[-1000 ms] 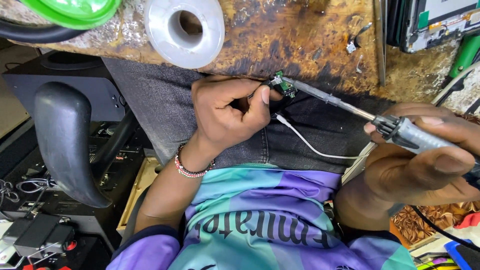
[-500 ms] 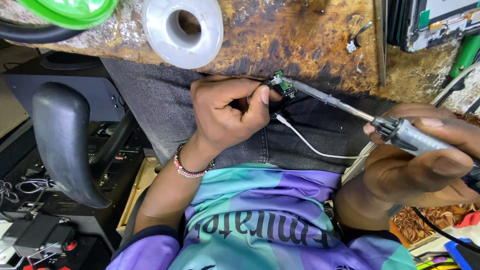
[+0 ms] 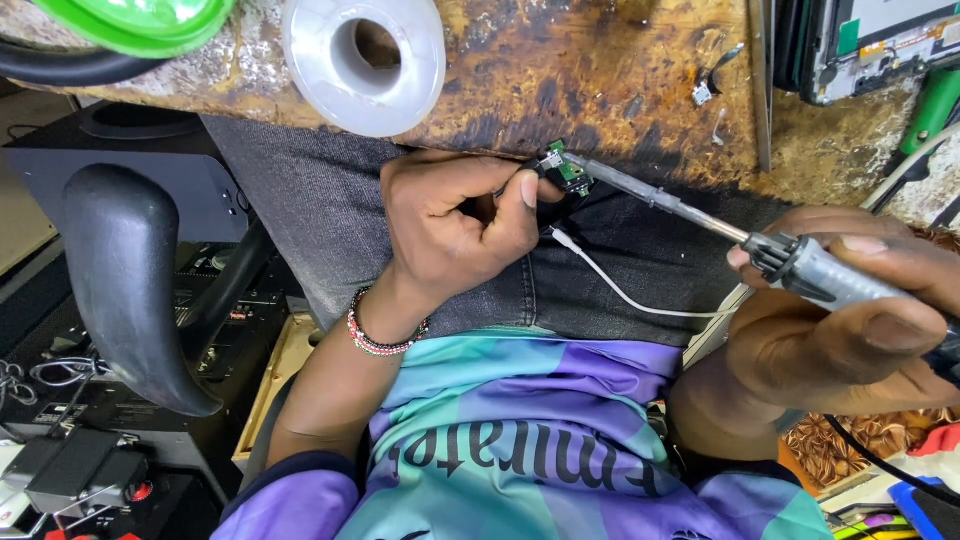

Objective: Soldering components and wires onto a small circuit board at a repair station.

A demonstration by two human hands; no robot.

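my left hand (image 3: 455, 225) pinches a small green circuit board (image 3: 567, 168) at the scorched table (image 3: 600, 70) edge. my right hand (image 3: 850, 315) grips a soldering iron (image 3: 700, 215), tip on the board. a white tape roll (image 3: 365, 60) lies beyond, beside a green lid (image 3: 140, 20).

Looks like a small electronics repair workshop: scorched, stained wooden tabletop (image 3: 620, 70), a soldering iron (image 3: 700, 215) on a tiny green circuit board (image 3: 570, 172), solder spool (image 3: 365, 60), an opened phone (image 3: 860, 45), and speaker boxes (image 3: 150, 180) with loose wiring alongside.
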